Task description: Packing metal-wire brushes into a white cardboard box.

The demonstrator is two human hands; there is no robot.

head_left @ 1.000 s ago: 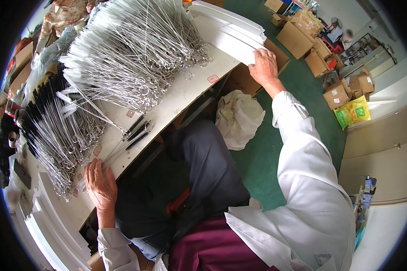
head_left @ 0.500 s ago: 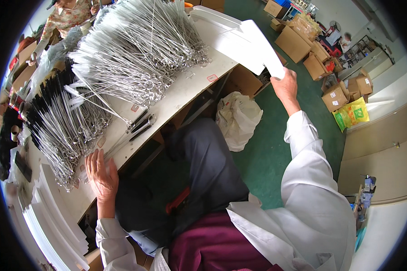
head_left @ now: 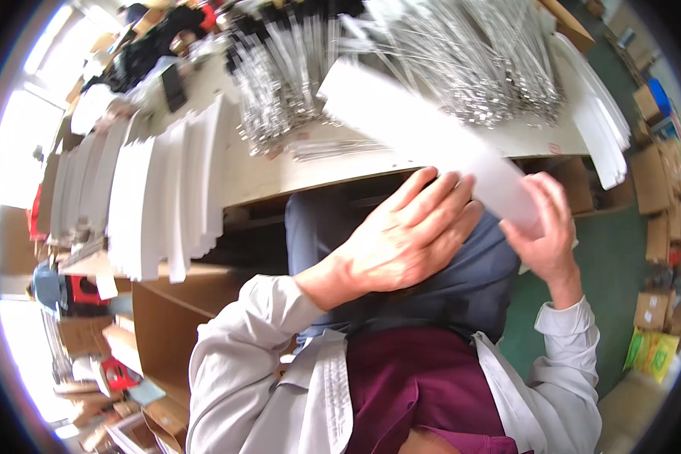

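Note:
A long white strip (head_left: 431, 125), like folded card or thin plastic, slants over the table's front edge and is somewhat blurred. Its near end sits between the thumb and fingers of my right hand (head_left: 546, 236). My left hand (head_left: 408, 238) is beside the strip's near side with fingers stretched out; whether the fingertips touch it I cannot tell. Behind the strip, a large pile of wire-handled brushes (head_left: 492, 64) with looped ends covers the table. A smaller bundle of similar brushes (head_left: 276, 91) lies to its left, and several loose brushes (head_left: 337, 149) rest near the edge.
Stacks of white strips (head_left: 166, 200) overhang the table's left end. More white strips (head_left: 601, 121) lie at its right end. An open cardboard box (head_left: 170, 333) stands at lower left. Other boxes (head_left: 651, 178) and a yellow-green bag (head_left: 651, 352) are on the right.
My view has swung left. My right hand has brought the white strip from the table's right end to in front of me. My left hand has left the table edge and come beside the strip.

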